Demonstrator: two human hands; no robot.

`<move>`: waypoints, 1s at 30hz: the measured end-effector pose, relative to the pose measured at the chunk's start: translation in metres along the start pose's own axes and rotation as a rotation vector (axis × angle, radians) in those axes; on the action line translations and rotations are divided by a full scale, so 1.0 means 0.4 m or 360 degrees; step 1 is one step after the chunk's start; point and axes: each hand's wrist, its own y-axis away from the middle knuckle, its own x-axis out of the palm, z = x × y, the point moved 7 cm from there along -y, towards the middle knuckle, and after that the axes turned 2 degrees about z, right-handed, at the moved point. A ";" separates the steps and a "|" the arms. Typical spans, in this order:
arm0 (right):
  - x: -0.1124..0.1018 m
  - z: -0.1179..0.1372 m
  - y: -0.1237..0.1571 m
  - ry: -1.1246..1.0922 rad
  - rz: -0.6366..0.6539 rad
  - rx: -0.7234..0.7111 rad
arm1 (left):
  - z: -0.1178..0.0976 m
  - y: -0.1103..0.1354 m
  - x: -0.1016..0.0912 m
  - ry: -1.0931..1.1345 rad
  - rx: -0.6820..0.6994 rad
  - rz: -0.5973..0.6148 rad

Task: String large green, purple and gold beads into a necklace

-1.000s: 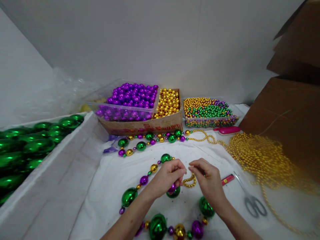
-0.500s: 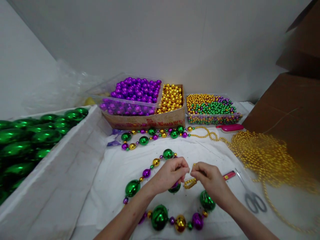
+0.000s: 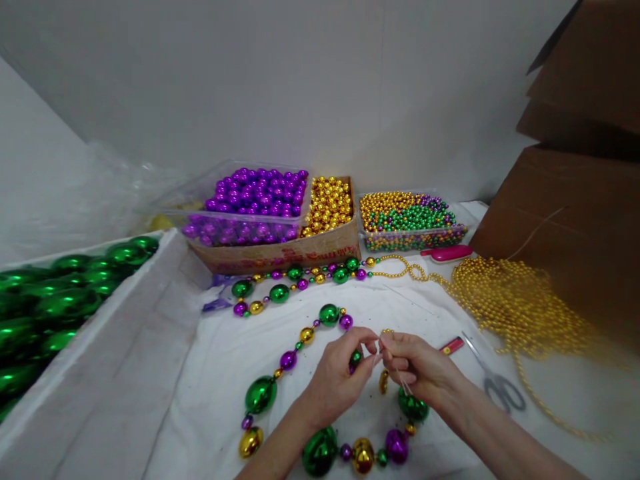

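Observation:
My left hand (image 3: 340, 370) and my right hand (image 3: 420, 367) meet over the white cloth, thumb and fingers of each pinched together. Thin white string (image 3: 405, 381) hangs from my right fingers, and a fine strand spans the small gap to my left fingertips. A short length of small gold beads (image 3: 383, 381) dangles just below them. Around and under my hands lies a necklace of large beads in green, purple and gold (image 3: 363, 455); my left forearm hides part of it. Its green bead (image 3: 413, 403) at the right sits under my right hand. The string's tips are hidden in my fingers.
Behind are purple beads (image 3: 260, 193), gold beads (image 3: 327, 207) and a tub of small mixed beads (image 3: 410, 220). A finished-looking bead strand (image 3: 280, 293) lies before them. Scissors (image 3: 503, 390), a red lighter-like piece (image 3: 451, 345) and piled gold chain (image 3: 510, 300) lie right; a foam box (image 3: 125, 347) stands left.
My hands have come together, and white string now shows below my right fingers. The gold bead length hangs more upright. The whole view has shifted slightly.

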 end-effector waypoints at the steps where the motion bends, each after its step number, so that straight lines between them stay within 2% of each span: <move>1: 0.001 0.000 0.001 -0.0011 -0.0004 -0.0005 | -0.007 -0.004 -0.003 0.0013 0.0046 0.0003; 4: 0.007 0.000 0.006 -0.0012 -0.0016 -0.0021 | -0.018 -0.013 -0.012 0.0083 0.0092 -0.0012; 9: 0.012 -0.005 0.012 0.0068 -0.0064 -0.0075 | 0.019 -0.012 -0.011 0.0393 -0.0349 -0.0044; 14: 0.017 -0.003 0.022 0.0230 -0.0143 -0.0214 | 0.043 0.002 0.015 0.0728 -0.0623 0.0060; 16: 0.015 0.006 0.033 0.0400 -0.0215 -0.0343 | 0.055 0.007 0.024 0.0827 -0.0725 0.0094; 18: 0.023 0.033 0.054 0.0919 -0.0287 -0.0661 | 0.064 0.009 0.031 0.0906 -0.0794 0.0125; 21: 0.079 0.059 0.110 0.2082 -0.0299 -0.1441 | 0.072 0.012 0.038 0.1022 -0.0882 0.0164; 23: 0.105 0.041 0.136 0.2588 -0.0242 -0.1817 | 0.076 0.013 0.042 0.1086 -0.0933 0.0171; 24: 0.109 0.033 0.142 0.2739 -0.0225 -0.1915 | 0.077 0.013 0.044 0.1108 -0.0950 0.0169; 27: 0.105 0.025 0.142 0.2895 -0.0196 -0.1941 | 0.083 0.014 0.047 0.1110 -0.0986 0.0154; 28: 0.100 0.029 0.137 0.2848 -0.0183 -0.1857 | 0.084 0.014 0.048 0.1101 -0.0993 0.0156; 30: 0.077 0.042 0.112 0.2537 -0.0144 -0.1479 | 0.086 0.014 0.050 0.1085 -0.0987 0.0176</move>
